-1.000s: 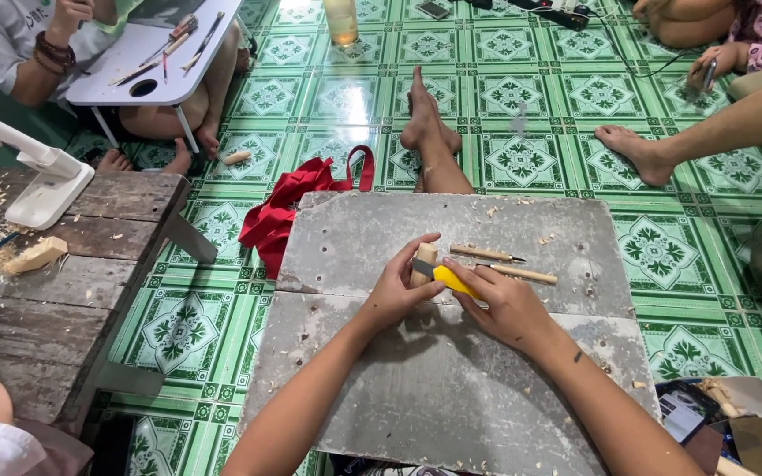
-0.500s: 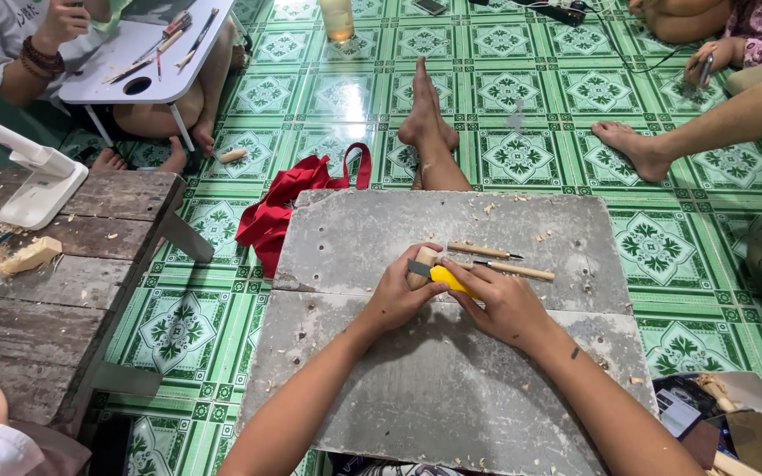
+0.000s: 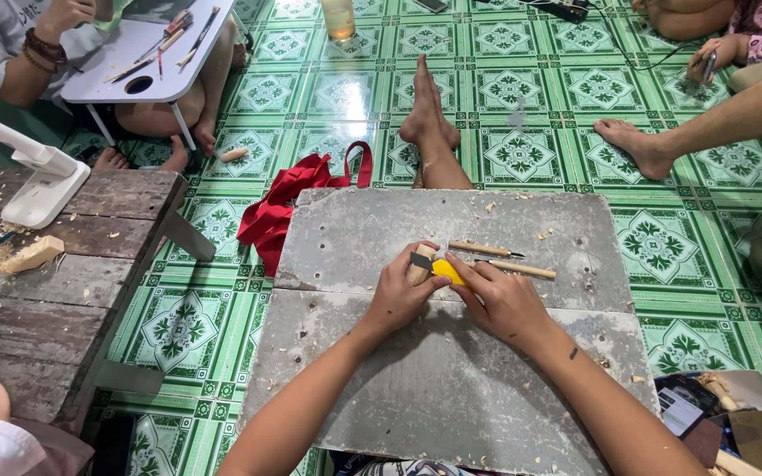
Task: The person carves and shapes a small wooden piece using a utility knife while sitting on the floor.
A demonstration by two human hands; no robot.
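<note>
- The left hand [image 3: 401, 295] is closed around a small pale piece of wood [image 3: 420, 264], holding it just above the grey slab bench [image 3: 381, 379].
- The right hand [image 3: 503, 298] is clamped on a yellow-handled knife [image 3: 441, 268], whose dark blade end rests against the piece of wood; the two hands touch at the fingertips.
- Just beyond the hands, two wooden-handled carving tools [image 3: 500, 258] lie side by side on the bench, close to the right hand.
- Pale wood chips [image 3: 543, 234] are scattered over the far part of the bench.
- The person's own bare foot [image 3: 426, 110] stretches out on the green patterned tile floor [image 3: 522, 97] past the bench's far edge.
- A red cloth bag [image 3: 286, 203] lies on the floor at the bench's far left corner.
- To the left stands a dark wooden table [image 3: 72, 264] with a block of wood [image 3: 33, 255] and sawdust on it, plus a white lamp base [image 3: 41, 196].
- Other people sit around the edges; one bare foot [image 3: 635, 145] reaches in from the right.
</note>
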